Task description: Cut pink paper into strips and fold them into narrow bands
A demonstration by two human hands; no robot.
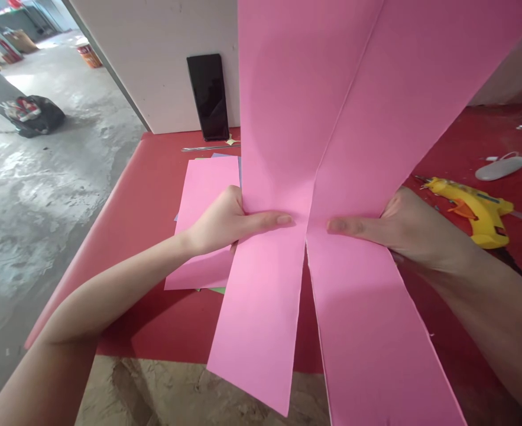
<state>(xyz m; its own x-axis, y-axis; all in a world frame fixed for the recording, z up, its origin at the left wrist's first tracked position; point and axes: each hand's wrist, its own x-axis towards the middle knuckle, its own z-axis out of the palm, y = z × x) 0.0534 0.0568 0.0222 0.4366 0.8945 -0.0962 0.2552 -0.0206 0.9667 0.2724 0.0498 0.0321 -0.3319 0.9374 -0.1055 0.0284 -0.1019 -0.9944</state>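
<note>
A large sheet of pink paper (282, 106) is held up in front of me, with a crease down its middle. From its near edge up to between my thumbs it is split into two strips with slightly rough edges. My left hand (238, 222) pinches the left strip, thumb on top and fingers hidden underneath. On the right strip my right hand (389, 228) does the same, its thumb close to the split. Beneath, on the red table (127, 201), lies another pink sheet (207, 195) over green and bluish sheets, partly covered by my left hand.
A black phone (208, 97) leans against the white wall behind the table. Thin metal rods (205, 149) lie before it. At the right are a yellow glue gun (482, 213) and a white-handled tool (500, 168). A black bag (39, 115) sits on the concrete floor.
</note>
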